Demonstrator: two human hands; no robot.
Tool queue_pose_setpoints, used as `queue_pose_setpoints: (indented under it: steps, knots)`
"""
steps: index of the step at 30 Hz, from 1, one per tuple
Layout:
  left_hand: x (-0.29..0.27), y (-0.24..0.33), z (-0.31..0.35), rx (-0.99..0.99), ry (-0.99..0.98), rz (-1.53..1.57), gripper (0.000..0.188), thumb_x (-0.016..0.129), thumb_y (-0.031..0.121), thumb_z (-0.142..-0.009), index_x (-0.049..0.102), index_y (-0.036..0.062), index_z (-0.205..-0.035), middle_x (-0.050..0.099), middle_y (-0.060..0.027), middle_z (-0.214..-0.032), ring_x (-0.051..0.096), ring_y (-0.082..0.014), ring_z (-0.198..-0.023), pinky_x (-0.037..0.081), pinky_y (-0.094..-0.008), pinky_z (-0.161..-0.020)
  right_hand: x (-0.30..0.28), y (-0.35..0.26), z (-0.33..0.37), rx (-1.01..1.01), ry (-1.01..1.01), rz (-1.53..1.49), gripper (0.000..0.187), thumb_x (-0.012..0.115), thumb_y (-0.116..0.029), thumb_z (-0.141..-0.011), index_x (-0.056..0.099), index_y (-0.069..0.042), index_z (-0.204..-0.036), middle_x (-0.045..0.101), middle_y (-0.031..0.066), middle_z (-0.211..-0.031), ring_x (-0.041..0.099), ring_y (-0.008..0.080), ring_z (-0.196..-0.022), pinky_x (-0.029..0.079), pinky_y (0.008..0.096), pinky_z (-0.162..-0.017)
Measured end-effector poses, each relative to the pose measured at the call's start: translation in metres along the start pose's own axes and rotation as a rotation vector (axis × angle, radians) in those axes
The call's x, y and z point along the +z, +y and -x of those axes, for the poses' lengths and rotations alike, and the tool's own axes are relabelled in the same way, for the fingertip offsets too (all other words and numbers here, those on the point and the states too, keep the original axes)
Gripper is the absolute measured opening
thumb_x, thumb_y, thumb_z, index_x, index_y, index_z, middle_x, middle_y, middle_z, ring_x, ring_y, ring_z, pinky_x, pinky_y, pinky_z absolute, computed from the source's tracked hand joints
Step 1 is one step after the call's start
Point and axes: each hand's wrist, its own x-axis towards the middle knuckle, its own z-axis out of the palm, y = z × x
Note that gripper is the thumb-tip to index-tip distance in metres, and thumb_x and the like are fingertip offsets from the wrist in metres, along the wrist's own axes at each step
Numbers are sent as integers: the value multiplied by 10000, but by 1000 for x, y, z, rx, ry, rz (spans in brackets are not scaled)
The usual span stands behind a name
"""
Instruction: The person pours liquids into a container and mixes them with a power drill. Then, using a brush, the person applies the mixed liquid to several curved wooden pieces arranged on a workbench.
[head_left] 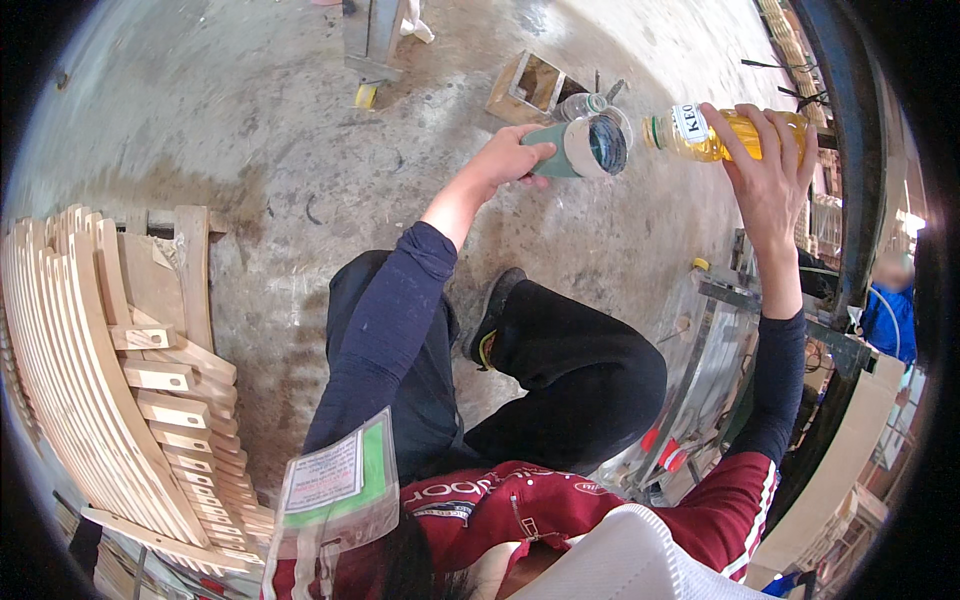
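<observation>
My left hand (505, 160) is closed around a green cup-like container (570, 150) with a pale band at its rim. The container is tipped so that its dark, stained mouth faces right. My right hand (770, 175) grips a clear plastic bottle of yellow liquid (715, 138), lying nearly level, with a white label and a green ring at its neck. The bottle's neck points left at the container's mouth, and a gap shows between them. Whether any liquid runs out cannot be made out.
Behind the container, a clear bottle (580, 106) lies beside a wooden box (535, 82) on the concrete floor (280, 130). Stacked curved wooden pieces (110, 400) stand at left. A dark metal frame (845, 150) rises at right, with a person in blue (890, 320) beyond it.
</observation>
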Motion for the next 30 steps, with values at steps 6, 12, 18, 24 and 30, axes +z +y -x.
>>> queue_pose_setpoints:
  steps: [6,12,18,24,30]
  knots:
    - [-4,-9,-8,20,23,11,399,619,209,-933,583,92,-1312,676,-63,-1055,646,-137,-698,516,-265,-626,-2,-1,-4,-10,-1,-17,813,800,-159,-665,497,-462,-1356,562,-69,-1227,501,163,-1200,192,485,-1184]
    - [0,-7,-9,-3,28,-26,392,638,229,-918,605,100,-1287,679,-60,-1027,644,-138,-690,505,-265,-617,1,-1,-1,1,-12,1,791,790,-168,-669,509,-466,-1345,568,-67,-1224,505,162,-1194,187,489,-1185]
    - [3,-12,-13,3,53,19,358,635,187,-906,625,71,-1245,688,-73,-945,657,-143,-639,470,-258,-548,6,-1,2,-1,0,-11,776,783,-174,-673,515,-468,-1339,575,-69,-1222,508,163,-1191,179,489,-1190]
    - [3,-16,-15,22,75,31,350,627,153,-898,629,48,-1232,694,-85,-901,667,-147,-622,448,-251,-506,8,-2,5,3,6,-27,801,795,-170,-661,507,-474,-1344,575,-78,-1225,504,159,-1196,162,481,-1198]
    - [0,-12,-13,-19,37,-19,385,633,215,-919,599,83,-1279,676,-61,-999,654,-141,-682,480,-246,-581,11,0,6,-2,19,-23,834,813,-166,-640,499,-479,-1347,576,-84,-1223,495,156,-1206,157,481,-1202]
